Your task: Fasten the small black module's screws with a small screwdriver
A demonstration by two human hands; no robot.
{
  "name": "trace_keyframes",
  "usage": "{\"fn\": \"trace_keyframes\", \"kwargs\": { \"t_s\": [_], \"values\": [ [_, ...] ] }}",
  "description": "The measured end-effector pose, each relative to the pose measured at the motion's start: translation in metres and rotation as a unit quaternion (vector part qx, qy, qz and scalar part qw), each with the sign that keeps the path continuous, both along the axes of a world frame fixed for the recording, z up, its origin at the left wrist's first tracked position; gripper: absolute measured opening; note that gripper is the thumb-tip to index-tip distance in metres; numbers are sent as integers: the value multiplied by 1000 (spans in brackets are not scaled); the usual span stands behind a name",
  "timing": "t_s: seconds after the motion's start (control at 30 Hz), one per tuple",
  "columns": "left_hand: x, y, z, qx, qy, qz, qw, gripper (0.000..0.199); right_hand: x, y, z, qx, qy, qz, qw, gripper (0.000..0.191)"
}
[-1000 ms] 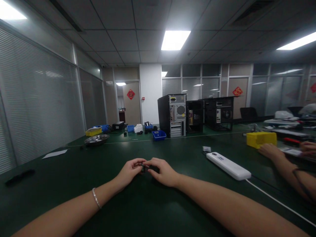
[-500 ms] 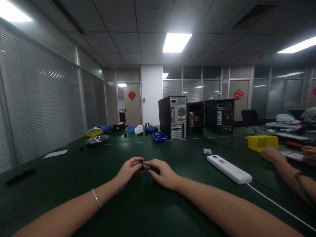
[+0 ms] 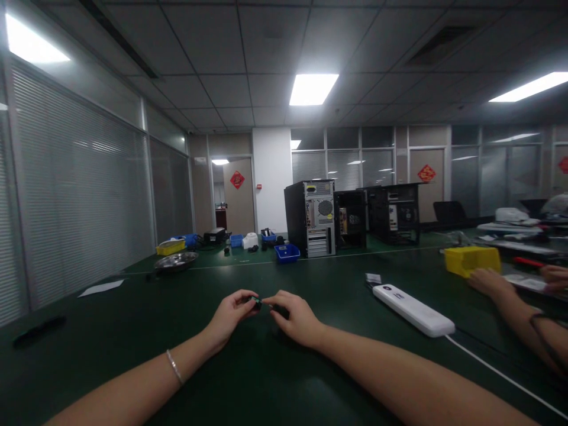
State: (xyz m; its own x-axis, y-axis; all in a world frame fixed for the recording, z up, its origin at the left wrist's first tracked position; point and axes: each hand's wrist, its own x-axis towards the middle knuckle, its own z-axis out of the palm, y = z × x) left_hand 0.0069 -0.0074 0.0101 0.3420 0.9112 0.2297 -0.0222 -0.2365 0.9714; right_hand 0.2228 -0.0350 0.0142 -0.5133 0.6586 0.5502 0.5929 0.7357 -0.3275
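Observation:
Above the green table (image 3: 208, 378), my left hand (image 3: 231, 313) pinches a small dark part with a green face (image 3: 256, 303) between thumb and fingers. It looks like a small circuit board piece, too small to make out fully. My right hand (image 3: 296, 318) is closed around the dark handle of a screwdriver (image 3: 279, 309), its fingers hiding most of it. The short metal shaft points left toward the part, with a small gap apparent between them.
A white power strip (image 3: 412, 309) lies at right with its cable. Beyond it, another person's hand (image 3: 490, 283) touches a yellow bin (image 3: 473, 260). Computer cases (image 3: 319, 219), a blue tray (image 3: 287, 253) and a metal dish (image 3: 176, 261) stand farther back. Paper (image 3: 101, 288) lies left.
The screwdriver's shaft has drawn back a little from the part in my left hand, and the part's green face shows more. The whole view has shifted slightly as my head moved.

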Motion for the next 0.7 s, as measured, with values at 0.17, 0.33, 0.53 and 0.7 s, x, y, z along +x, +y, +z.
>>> {"fn": "trace_keyframes", "kwargs": {
  "t_s": [0.17, 0.33, 0.53, 0.7],
  "values": [
    [-2, 0, 1, 28, 14, -6, 999, 20, 1, -2, 2, -4, 0, 1, 1000, 22],
    [-2, -1, 2, 61, 28, -9, 998, 19, 2, -5, 6, -3, -1, 1, 1000, 23],
    [2, -3, 1, 97, 74, -27, 992, 17, 1, -2, 2, 0, -6, 9, 1000, 21],
    [0, -3, 2, 123, 104, -27, 987, 18, 1, -1, 1, 3, -5, 21, 1000, 21]
  ]
}}
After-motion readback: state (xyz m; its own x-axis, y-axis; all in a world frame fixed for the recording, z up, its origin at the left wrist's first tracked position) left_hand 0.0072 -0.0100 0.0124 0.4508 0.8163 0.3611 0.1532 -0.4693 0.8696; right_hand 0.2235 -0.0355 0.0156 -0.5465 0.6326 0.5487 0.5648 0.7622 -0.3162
